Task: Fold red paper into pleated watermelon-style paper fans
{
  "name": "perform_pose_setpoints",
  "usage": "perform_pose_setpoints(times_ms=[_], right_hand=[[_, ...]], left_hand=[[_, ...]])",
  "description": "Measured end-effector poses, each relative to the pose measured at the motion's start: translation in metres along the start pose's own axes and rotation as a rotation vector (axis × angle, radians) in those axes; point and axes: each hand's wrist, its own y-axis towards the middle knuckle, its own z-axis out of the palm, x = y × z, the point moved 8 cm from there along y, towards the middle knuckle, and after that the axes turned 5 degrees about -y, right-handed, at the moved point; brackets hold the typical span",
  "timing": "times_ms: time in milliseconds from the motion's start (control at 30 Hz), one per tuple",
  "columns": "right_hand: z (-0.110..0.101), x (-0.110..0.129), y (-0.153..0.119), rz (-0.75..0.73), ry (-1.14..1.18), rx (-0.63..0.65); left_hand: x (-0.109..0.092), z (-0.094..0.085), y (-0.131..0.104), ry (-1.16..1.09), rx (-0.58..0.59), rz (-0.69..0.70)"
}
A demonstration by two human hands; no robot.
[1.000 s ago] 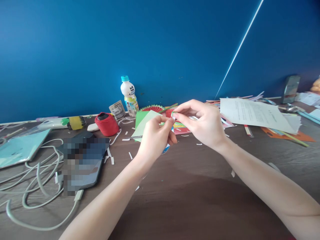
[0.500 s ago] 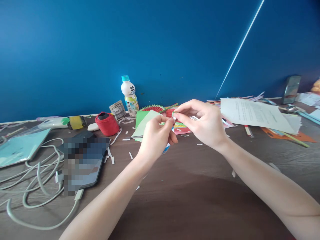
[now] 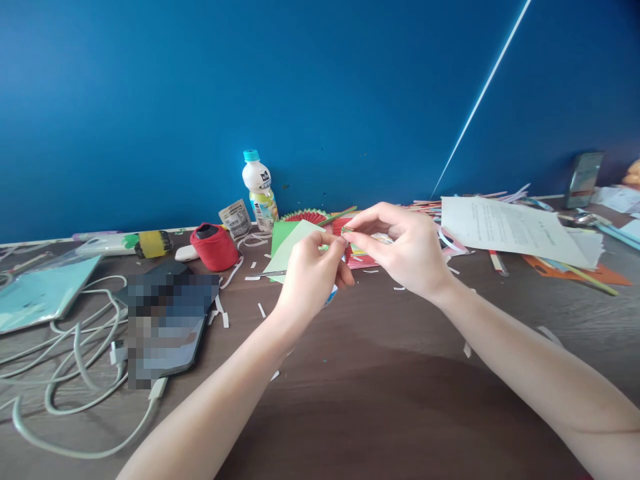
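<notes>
My left hand [image 3: 311, 272] and my right hand [image 3: 407, 245] meet above the table, fingertips almost touching. Between the right thumb and forefinger is a small green-and-white piece [image 3: 346, 230], probably paper and mostly covered by the fingers. The left thumb and forefinger are pinched against its near side; what they grip is hidden. Behind the left hand lie a pale green sheet [image 3: 293, 248], a darker green sheet [image 3: 281, 235] and a pleated red-and-green paper fan [image 3: 306, 216]. A thin metal blade [image 3: 274, 273] rests on the pale sheet. Something blue and white [image 3: 331, 295] shows partly below the left hand.
White paper scraps [image 3: 225, 320] are scattered about. To the left are a phone [image 3: 173, 333], looping white cables [image 3: 75, 413], a red wrapped roll [image 3: 215, 248] and a bottle [image 3: 259, 190]. A printed sheet [image 3: 505, 230] lies on other papers at the right, before a blue wall [image 3: 350, 87].
The right fingertips have turned slightly, and the small piece now shows more green and less white. Both hands stay in nearly the same place.
</notes>
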Motion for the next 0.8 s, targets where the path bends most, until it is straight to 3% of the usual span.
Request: perform_pose_setpoints(times_ms=[300,600,800], right_hand=[[0.011,-0.014,0.005,0.140,0.217,0.190],[-0.004,-0.022,0.006,0.172,0.122,-0.024],[-0.007,-0.031,0.009,0.197,0.116,-0.062]], left_hand=[[-0.001,-0.001,0.000,-0.045,-0.008,-0.027],[-0.001,0.009,-0.002,-0.156,0.104,-0.063],[-0.001,0.015,-0.009,-0.245,0.158,-0.099]])
